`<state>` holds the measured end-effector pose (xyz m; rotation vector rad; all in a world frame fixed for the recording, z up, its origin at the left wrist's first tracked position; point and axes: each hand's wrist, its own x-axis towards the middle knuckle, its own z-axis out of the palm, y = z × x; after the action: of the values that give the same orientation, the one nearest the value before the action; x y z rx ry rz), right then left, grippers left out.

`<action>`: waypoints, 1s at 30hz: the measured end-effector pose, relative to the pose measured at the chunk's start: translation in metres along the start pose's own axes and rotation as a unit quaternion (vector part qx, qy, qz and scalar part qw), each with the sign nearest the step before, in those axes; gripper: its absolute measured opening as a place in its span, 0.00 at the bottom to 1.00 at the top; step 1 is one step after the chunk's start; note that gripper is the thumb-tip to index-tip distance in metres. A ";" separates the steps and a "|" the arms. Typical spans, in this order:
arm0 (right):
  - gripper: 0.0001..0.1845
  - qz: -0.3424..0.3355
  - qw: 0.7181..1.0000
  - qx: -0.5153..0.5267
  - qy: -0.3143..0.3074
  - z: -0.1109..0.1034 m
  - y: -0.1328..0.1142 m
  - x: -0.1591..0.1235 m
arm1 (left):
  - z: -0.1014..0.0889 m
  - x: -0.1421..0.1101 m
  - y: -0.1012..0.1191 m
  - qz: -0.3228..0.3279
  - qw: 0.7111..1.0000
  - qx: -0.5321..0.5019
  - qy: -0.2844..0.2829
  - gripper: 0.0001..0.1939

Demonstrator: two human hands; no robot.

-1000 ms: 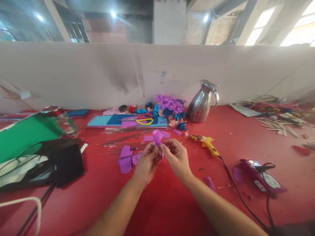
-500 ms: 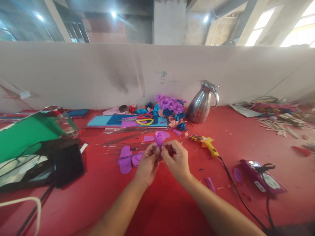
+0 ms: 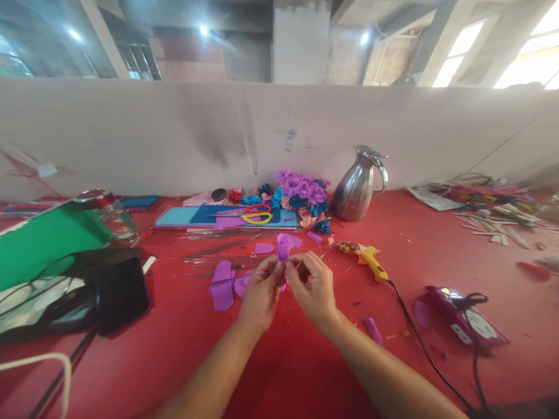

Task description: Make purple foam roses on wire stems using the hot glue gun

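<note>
A small purple paper flower (image 3: 283,247) stands upright between my fingertips, its paper curled into a cup. My left hand (image 3: 263,286) pinches its base from the left. From the right, my right hand (image 3: 312,286) has thumb and fingers closed on the same base. What lies right under the fingertips is hidden. Just left of my hands are cut purple paper petals (image 3: 223,285) on the red table. Beyond the flower lies a flat purple paper piece (image 3: 264,248). A yellow glue gun (image 3: 371,263) rests to the right with its cord trailing toward me.
Finished paper flowers (image 3: 303,187) are heaped at the back beside a steel jug (image 3: 358,183). Scissors (image 3: 257,214) lie on blue paper sheets (image 3: 177,216). At left are a phone (image 3: 122,299) and a glass jar (image 3: 111,216); at right, a power strip (image 3: 465,317) and wooden sticks (image 3: 509,224).
The flower has shifted slightly right and turned between my fingertips. Both hands keep their pinch on its base. The other things on the table stay where they were.
</note>
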<state>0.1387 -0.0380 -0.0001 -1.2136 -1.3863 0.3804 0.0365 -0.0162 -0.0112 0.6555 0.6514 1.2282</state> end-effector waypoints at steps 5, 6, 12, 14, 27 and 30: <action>0.06 0.037 0.998 0.058 -0.010 0.000 -0.001 0.000 | -0.001 0.001 0.000 -0.003 1.000 -0.008 -0.009 0.10; 0.06 0.049 0.996 0.077 -0.007 0.000 0.000 0.000 | -0.002 0.002 0.000 -0.004 1.000 -0.010 -0.011 0.10; 0.06 0.031 0.996 0.082 -0.001 0.002 0.002 -0.001 | -0.005 0.003 -0.001 -0.005 1.000 -0.014 -0.019 0.11; 0.06 -0.005 0.999 0.044 0.001 0.001 0.001 -0.003 | -0.006 0.004 -0.001 0.004 1.000 -0.013 -0.026 0.10; 0.20 -0.109 0.994 0.008 -0.007 0.008 0.006 -0.016 | -0.005 0.002 0.003 0.031 0.999 -0.009 0.018 0.12; 0.22 -0.103 0.994 -0.020 -0.016 0.010 0.007 -0.020 | -0.005 0.002 0.004 0.026 0.999 -0.012 0.019 0.11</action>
<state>0.1285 -0.0471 -0.0191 -1.0884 -1.5374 0.2306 0.0311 -0.0127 -0.0117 0.6346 0.6540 1.2974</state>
